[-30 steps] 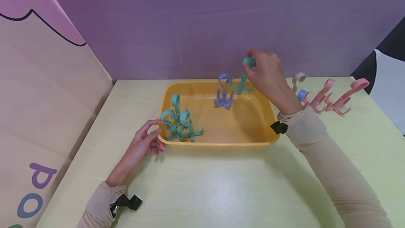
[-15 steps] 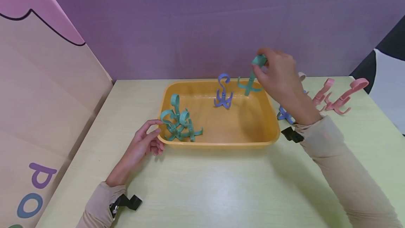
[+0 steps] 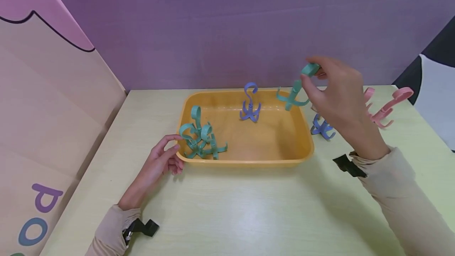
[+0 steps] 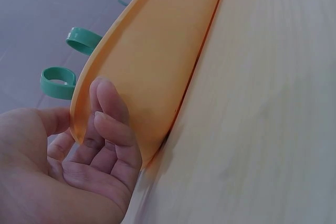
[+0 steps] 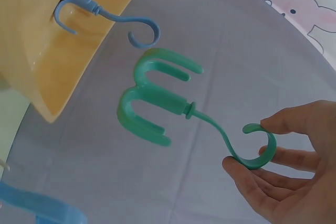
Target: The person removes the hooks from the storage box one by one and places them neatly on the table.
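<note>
My right hand (image 3: pixel 343 100) pinches the curled top of a green four-pronged hanging hook (image 3: pixel 293 96), its prongs hanging down above the right rear rim of the yellow tray (image 3: pixel 263 162). The right wrist view shows this green hook between thumb and fingers. At the tray's front left corner, my left hand (image 3: pixel 165 157) holds the rim; in the left wrist view, its fingers (image 4: pixel 113 129) lie against the outer wall. Several green hooks (image 3: pixel 199 139) cluster inside that corner. A purple-blue hook (image 3: pixel 250 110) stands toward the tray's back.
Right of the tray, a blue hook (image 3: pixel 322 127) and a pink hook (image 3: pixel 389 108) stand on the pale table (image 3: pixel 241 208); my right hand partly covers others there. A purple backdrop (image 3: pixel 227 31) rises behind, and a printed panel (image 3: pixel 53 110) borders the left.
My right hand has carried the green hook rightward, from above the tray's back toward its right edge. The blue hook beside the tray has come into sight. My left hand has stayed put.
</note>
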Demonstrator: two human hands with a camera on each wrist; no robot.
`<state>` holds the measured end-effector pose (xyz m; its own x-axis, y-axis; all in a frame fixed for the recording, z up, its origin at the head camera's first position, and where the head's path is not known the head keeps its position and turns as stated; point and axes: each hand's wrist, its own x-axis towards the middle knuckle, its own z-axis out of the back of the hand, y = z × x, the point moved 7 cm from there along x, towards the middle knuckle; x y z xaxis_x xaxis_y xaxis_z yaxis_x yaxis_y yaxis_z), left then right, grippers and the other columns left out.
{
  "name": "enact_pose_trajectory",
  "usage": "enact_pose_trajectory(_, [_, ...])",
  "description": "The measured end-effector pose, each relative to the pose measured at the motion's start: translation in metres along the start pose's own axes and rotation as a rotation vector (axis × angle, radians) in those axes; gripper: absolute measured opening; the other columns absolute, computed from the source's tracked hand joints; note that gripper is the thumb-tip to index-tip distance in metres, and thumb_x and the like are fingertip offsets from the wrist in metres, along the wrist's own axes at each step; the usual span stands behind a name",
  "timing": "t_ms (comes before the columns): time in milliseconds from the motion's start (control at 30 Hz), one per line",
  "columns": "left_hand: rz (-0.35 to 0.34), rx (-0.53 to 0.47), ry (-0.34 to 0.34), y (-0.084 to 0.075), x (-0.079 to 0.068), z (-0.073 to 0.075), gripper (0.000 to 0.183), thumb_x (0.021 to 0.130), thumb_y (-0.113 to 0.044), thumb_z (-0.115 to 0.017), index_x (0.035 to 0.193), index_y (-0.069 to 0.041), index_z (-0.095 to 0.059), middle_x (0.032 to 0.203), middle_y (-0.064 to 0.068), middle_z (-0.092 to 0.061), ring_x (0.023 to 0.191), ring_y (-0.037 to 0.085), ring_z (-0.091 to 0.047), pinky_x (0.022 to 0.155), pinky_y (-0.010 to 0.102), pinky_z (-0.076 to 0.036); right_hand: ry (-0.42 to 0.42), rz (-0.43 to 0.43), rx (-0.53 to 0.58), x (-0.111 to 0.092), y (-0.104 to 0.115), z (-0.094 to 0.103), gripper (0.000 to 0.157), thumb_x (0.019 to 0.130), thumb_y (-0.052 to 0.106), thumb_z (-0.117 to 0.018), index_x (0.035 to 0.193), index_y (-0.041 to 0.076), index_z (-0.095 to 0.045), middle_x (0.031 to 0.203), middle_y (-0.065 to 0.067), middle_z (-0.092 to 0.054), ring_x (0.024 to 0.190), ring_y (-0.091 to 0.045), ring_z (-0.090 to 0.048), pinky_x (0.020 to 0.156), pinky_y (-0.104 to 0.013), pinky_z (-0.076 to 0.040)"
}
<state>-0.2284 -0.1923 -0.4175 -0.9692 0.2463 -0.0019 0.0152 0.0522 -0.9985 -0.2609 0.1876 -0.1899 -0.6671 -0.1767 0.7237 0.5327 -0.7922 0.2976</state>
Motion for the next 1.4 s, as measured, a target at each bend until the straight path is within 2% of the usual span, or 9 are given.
enact_pose_trajectory(200, [-0.003,-0.004,0.003,-0.001,-0.001,0.0,0.042,0.105,-0.031,-0.051,0.139,-0.007,-0.041,0.069,0.006,-0.068,0.057,0.019,-0.064,0.051,0.026,-0.047,-0.033,0.0,-0.016,-0.011,-0.002,0.015,0.032,0.091,0.014,-0.069,0.12,0.0,-0.067,0.103,-0.017,-0.07,0.088,-0.032,-0.067,0.079,-0.016,-0.039])
enact_pose_trajectory(300, [-0.003,-0.006,0.004,-0.001,-0.001,0.0,0.042,0.105,-0.031,-0.052,0.139,-0.007,-0.041,0.069,0.006,-0.068,0.057,0.019,-0.063,0.051,0.026,-0.047,-0.05,0.002,-0.005,-0.017,-0.005,0.022,0.035,0.09,0.013,-0.07,0.123,0.002,-0.067,0.105,-0.016,-0.071,0.088,-0.031,-0.066,0.079,-0.006,-0.032])
enact_pose_trajectory(567, [-0.005,-0.007,0.006,-0.001,-0.002,0.001,0.041,0.106,-0.03,-0.051,0.138,-0.006,-0.042,0.069,0.007,-0.067,0.057,0.019,-0.063,0.051,0.026,-0.047,-0.075,-0.027,0.004,-0.03,-0.011,0.037,0.033,0.089,0.009,-0.072,0.121,0.001,-0.069,0.105,-0.017,-0.071,0.088,-0.031,-0.064,0.084,-0.007,-0.034])
enact_pose_trajectory(700, [-0.005,-0.006,0.007,-0.001,-0.003,0.001,0.041,0.106,-0.03,-0.051,0.138,-0.006,-0.042,0.069,0.007,-0.067,0.057,0.02,-0.063,0.051,0.026,-0.048,-0.095,-0.04,-0.03,-0.036,-0.014,0.044,0.031,0.089,0.01,-0.07,0.119,0.001,-0.069,0.103,-0.018,-0.071,0.087,-0.033,-0.063,0.087,-0.023,-0.039])
enact_pose_trajectory(800, [-0.005,-0.005,0.007,-0.001,-0.003,0.001,0.041,0.106,-0.029,-0.051,0.138,-0.005,-0.041,0.069,0.007,-0.067,0.057,0.02,-0.063,0.051,0.027,-0.048,-0.128,-0.024,-0.053,-0.041,-0.017,0.051,0.03,0.088,0.011,-0.071,0.116,0.001,-0.071,0.1,-0.019,-0.071,0.085,-0.017,-0.063,0.082,-0.026,-0.035])
enact_pose_trajectory(933, [-0.002,-0.006,0.006,0.0,-0.002,0.001,0.041,0.106,-0.029,-0.051,0.138,-0.005,-0.041,0.068,0.008,-0.067,0.057,0.02,-0.063,0.051,0.027,-0.048,-0.157,-0.002,-0.073,-0.047,-0.022,0.06,0.031,0.086,0.011,-0.071,0.115,-0.002,-0.071,0.099,-0.021,-0.071,0.085,0.018,-0.049,0.077,-0.01,-0.03])
enact_pose_trajectory(1000, [-0.002,-0.006,0.007,0.0,-0.002,0.001,0.041,0.106,-0.029,-0.051,0.138,-0.005,-0.041,0.068,0.008,-0.067,0.057,0.02,-0.063,0.051,0.027,-0.048,-0.164,-0.013,-0.075,-0.051,-0.026,0.066,0.031,0.086,0.011,-0.07,0.115,-0.003,-0.071,0.101,-0.023,-0.07,0.087,0.028,-0.041,0.076,-0.004,-0.03])
enact_pose_trajectory(1233, [0.003,0.0,0.005,-0.001,-0.003,0.002,0.041,0.106,-0.029,-0.051,0.138,-0.006,-0.041,0.068,0.007,-0.067,0.057,0.02,-0.063,0.051,0.027,-0.048,-0.163,-0.046,-0.104,-0.056,-0.037,0.081,0.034,0.087,0.014,-0.068,0.117,-0.004,-0.07,0.104,-0.027,-0.07,0.085,0.032,-0.039,0.075,-0.003,-0.027])
enact_pose_trajectory(1400, [0.001,0.002,0.009,-0.001,-0.004,0.002,0.041,0.106,-0.029,-0.051,0.138,-0.006,-0.041,0.068,0.008,-0.067,0.057,0.02,-0.063,0.051,0.027,-0.048,-0.074,-0.198,-0.175,-0.058,-0.054,0.086,0.04,0.091,0.02,-0.066,0.127,0.002,-0.066,0.104,-0.026,-0.068,0.085,0.031,-0.032,0.069,-0.01,-0.024])
